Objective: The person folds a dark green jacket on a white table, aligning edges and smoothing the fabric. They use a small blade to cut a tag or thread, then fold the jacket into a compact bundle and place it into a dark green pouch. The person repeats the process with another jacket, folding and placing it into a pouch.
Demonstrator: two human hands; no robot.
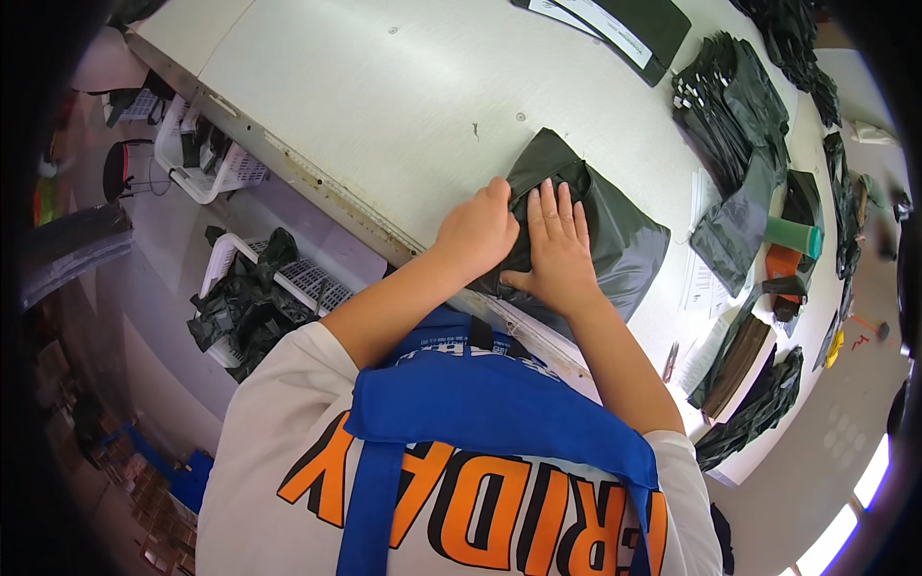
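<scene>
A black plastic bag [622, 235] lies on the white table close to its near edge, looking filled and folded over at its left side. My left hand [476, 230] is closed on the left edge of the bag, with the fingers curled in and their tips partly hidden. Pressed flat on top of the bag, my right hand [559, 248] has its fingers stretched out and the thumb apart. The two hands are side by side, almost touching.
White plastic baskets [312, 278] with black bags stand below the table's left edge [317, 182]. A stack of black bags [735, 106], a green roll [793, 236] and papers [703, 278] are at the right. Black sheets with a white label [624, 38] lie at the far side.
</scene>
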